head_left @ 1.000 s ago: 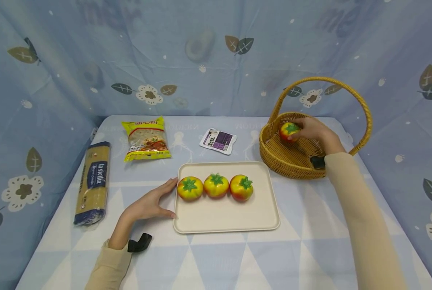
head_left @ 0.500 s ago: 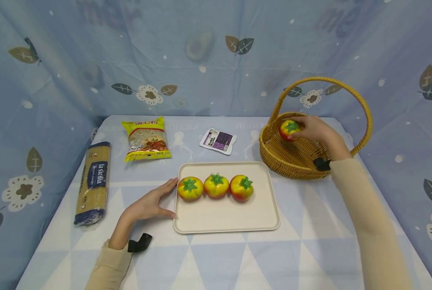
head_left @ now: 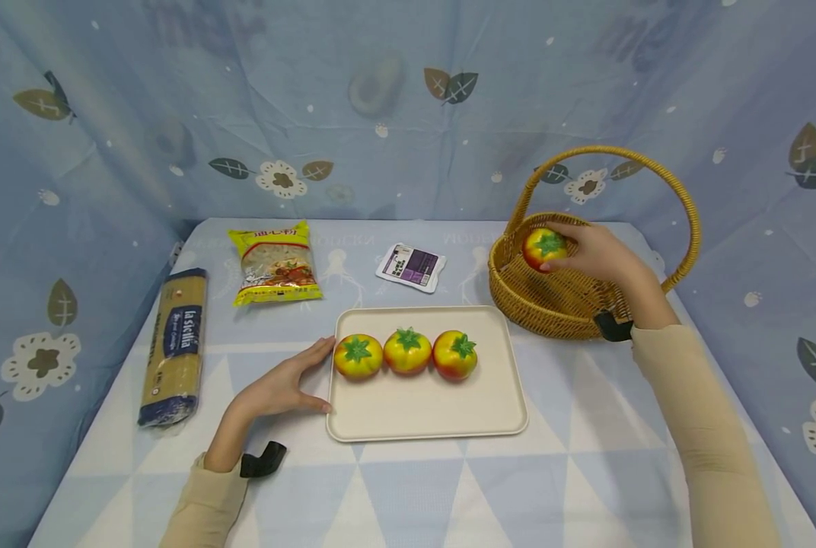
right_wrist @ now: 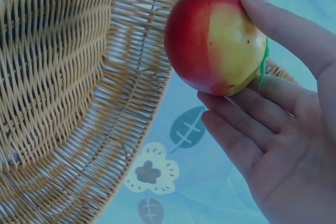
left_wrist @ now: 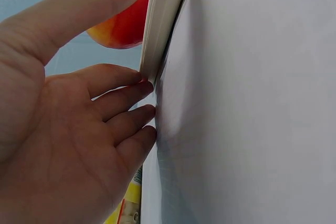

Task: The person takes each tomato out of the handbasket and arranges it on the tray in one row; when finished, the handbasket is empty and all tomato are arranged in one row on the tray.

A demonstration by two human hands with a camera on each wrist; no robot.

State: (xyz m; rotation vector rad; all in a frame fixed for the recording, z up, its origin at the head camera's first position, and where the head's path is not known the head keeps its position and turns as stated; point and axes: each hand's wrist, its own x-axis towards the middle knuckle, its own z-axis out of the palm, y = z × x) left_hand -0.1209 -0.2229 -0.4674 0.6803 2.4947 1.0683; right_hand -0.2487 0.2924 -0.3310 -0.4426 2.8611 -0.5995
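My right hand [head_left: 596, 253] pinches a glossy red-and-yellow tomato [head_left: 543, 250] with green leaves on top, over the back left of the wicker basket [head_left: 517, 301]. In the right wrist view, thumb and fingertips sit on opposite sides of this tomato [right_wrist: 215, 40], close to the woven rim. My left hand [head_left: 281, 387] lies at the left edge of the cream tray [head_left: 422, 415], fingers extended and thumb spread along the rim. In the left wrist view its fingertips [left_wrist: 147, 85] meet the tray's side. Three similar tomatoes [head_left: 408, 352] stand in a row on the tray.
A yellow food bag [head_left: 278, 266] lies at the back left, with a long spaghetti pack [head_left: 173, 346] left of it. A small purple-and-white packet [head_left: 411, 266] is behind the tray. The basket's tall handle [head_left: 689, 205] arches over my right hand. Patterned cloth walls surround the table.
My right hand and its tomato have shifted slightly, the tomato a little to the left, while the wrist and sleeve moved right and toward me. The left hand and tray stay put.
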